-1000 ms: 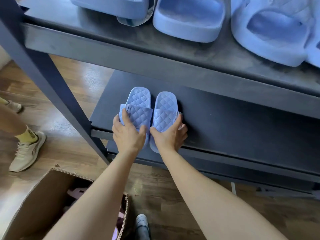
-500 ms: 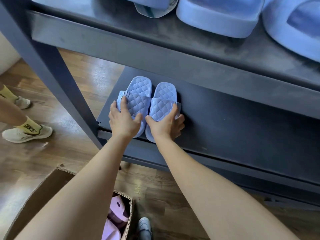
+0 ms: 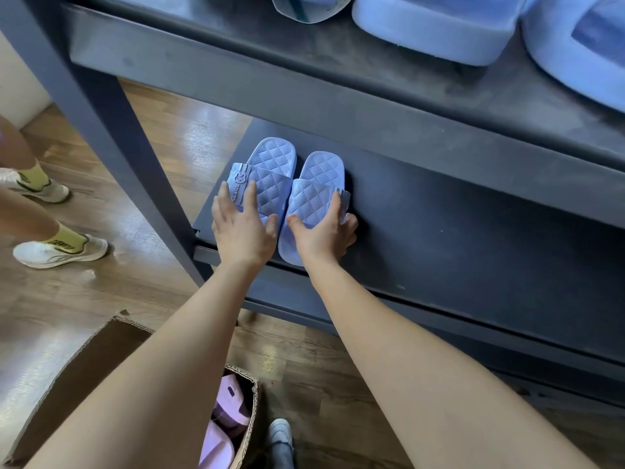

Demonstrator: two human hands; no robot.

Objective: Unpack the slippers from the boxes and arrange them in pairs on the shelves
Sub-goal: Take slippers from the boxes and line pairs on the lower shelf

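At nine o'clock, a bystander's white sneaker [image 3: 61,250] and yellow sock [image 3: 66,236] stand on the glossy wooden floor [image 3: 135,292]; a grey shoe [image 3: 279,434] sits at six.

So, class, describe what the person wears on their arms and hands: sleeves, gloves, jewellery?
Nothing worn shows. Both forearms are bare, with no sleeve in view. The left hand and right hand have no gloves, and no watch, bracelet or ring is visible.

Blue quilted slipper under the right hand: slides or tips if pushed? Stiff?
Probably slides: the blue quilted moulded slipper lies flat, sole down, on the smooth dark lower shelf. Likely light and slightly flexible, given its thick one-piece moulding. Unlikely slippery: the right hand curls round its textured strap.
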